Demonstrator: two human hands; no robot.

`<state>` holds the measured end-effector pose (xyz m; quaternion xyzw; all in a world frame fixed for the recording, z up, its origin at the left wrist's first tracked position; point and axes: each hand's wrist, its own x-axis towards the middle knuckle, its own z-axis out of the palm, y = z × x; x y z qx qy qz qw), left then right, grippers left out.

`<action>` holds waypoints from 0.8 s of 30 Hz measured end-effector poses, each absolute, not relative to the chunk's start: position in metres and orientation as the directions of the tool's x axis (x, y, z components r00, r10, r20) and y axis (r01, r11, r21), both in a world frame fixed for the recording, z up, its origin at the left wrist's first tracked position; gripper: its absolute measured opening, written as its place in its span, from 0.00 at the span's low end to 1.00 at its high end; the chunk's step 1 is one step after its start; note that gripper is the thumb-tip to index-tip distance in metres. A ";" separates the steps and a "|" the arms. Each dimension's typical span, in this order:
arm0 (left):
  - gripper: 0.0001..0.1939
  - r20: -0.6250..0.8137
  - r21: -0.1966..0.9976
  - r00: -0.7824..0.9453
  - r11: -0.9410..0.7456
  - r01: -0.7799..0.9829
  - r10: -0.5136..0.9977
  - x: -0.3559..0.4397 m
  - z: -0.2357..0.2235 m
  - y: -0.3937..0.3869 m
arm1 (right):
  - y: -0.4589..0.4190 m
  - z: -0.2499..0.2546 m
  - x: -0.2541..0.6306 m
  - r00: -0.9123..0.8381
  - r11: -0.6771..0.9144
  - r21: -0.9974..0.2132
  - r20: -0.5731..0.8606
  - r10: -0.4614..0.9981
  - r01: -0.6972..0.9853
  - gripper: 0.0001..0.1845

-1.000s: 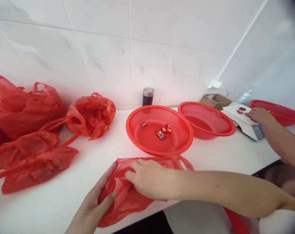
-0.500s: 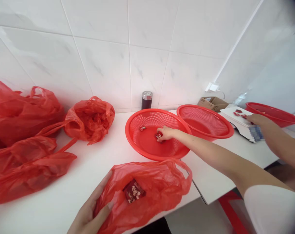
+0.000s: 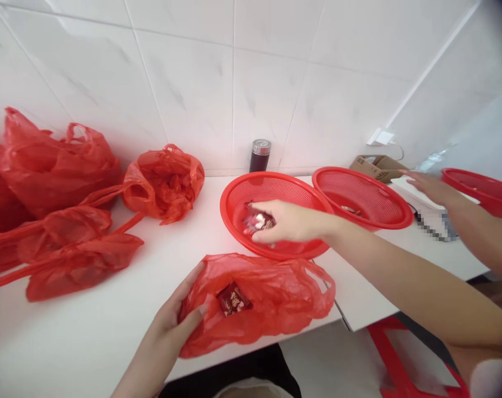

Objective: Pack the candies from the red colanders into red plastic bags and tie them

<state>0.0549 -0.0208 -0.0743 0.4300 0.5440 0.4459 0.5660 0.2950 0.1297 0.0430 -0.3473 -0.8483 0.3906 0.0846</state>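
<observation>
Red bag (image 3: 276, 298), held at its side by the left hand (image 3: 172, 326), seemed light, soft, slippery; rim was good hold | red basket (image 3: 271, 187), beneath the right hand (image 3: 290, 218), looked stiff | small packets (image 3: 268, 222), gripped in right hand, were blurred, perhaps light; edges suited fingertips

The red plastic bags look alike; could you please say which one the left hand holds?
It is the open red plastic bag with a maroon wrapped packet inside, at the front of the white table; the other bags sit farther left.
</observation>
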 end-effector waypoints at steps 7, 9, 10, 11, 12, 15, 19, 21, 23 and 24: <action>0.39 -0.231 0.971 -0.002 0.230 -0.071 0.973 0.057 -0.073 -0.022 | 0.063 0.007 0.263 -0.816 0.637 -0.527 -0.231 0.530 0.563 0.07; 0.38 -0.221 0.975 -0.008 0.221 -0.034 0.975 0.055 -0.075 -0.024 | 0.064 -0.001 0.266 -0.795 0.627 -0.498 -0.279 0.539 0.600 0.13; 0.37 -0.219 0.975 -0.004 0.219 -0.025 0.976 0.054 -0.075 -0.026 | 0.067 -0.001 0.268 -0.793 0.608 -0.518 -0.292 0.535 0.602 0.16; 0.37 -0.217 0.976 0.002 0.217 -0.020 0.976 0.054 -0.075 -0.027 | 0.070 0.002 0.271 -0.796 0.585 -0.553 -0.290 0.532 0.593 0.18; 0.36 -0.215 0.977 0.007 0.215 -0.017 0.977 0.054 -0.074 -0.028 | 0.076 0.007 0.274 -0.801 0.560 -0.595 -0.274 0.533 0.577 0.19; 0.35 -0.197 0.980 0.005 0.196 0.019 0.980 0.055 -0.070 -0.029 | 0.106 0.021 0.281 -0.773 0.533 -0.633 -0.169 0.611 0.561 0.16; 0.34 -0.168 0.982 -0.051 0.172 0.076 0.984 0.059 -0.066 -0.031 | 0.170 0.009 0.289 -0.602 0.552 -0.315 -0.085 0.794 0.772 0.17; 0.33 -0.170 0.981 -0.083 0.176 0.080 0.982 0.059 -0.066 -0.032 | 0.196 -0.010 0.292 -0.563 0.533 -0.198 -0.155 0.812 0.823 0.22; 0.33 -0.179 0.979 -0.109 0.188 0.080 0.978 0.058 -0.066 -0.033 | 0.211 -0.031 0.293 -0.568 0.544 -0.163 -0.255 0.782 0.823 0.27; 0.33 -0.190 0.977 -0.120 0.199 0.073 0.974 0.056 -0.067 -0.033 | 0.215 -0.040 0.293 -0.575 0.558 -0.148 -0.299 0.762 0.816 0.26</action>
